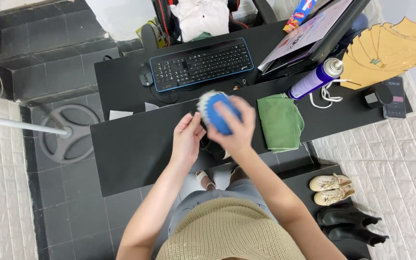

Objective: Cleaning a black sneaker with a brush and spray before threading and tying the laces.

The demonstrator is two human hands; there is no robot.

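Observation:
My right hand point(239, 132) grips a blue brush point(217, 114) with white bristles around its rim, held above the front black desk point(131, 149). My left hand point(186, 139) is right beside it, its fingers closed on a dark object point(214, 148) that sits under both hands. That object is mostly hidden and I cannot tell what it is. The brush rests against its top. A folded green cloth point(280, 121) lies on the desk just right of my right hand.
Behind the cloth lie a purple spray can point(316, 79) and a white cord point(324, 97). A black keyboard point(201, 62), mouse point(145, 75) and tilted screen point(314, 31) sit further back. A phone point(395, 98) lies far right. Pale shoes point(331, 188) and black boots point(352, 227) stand on the floor.

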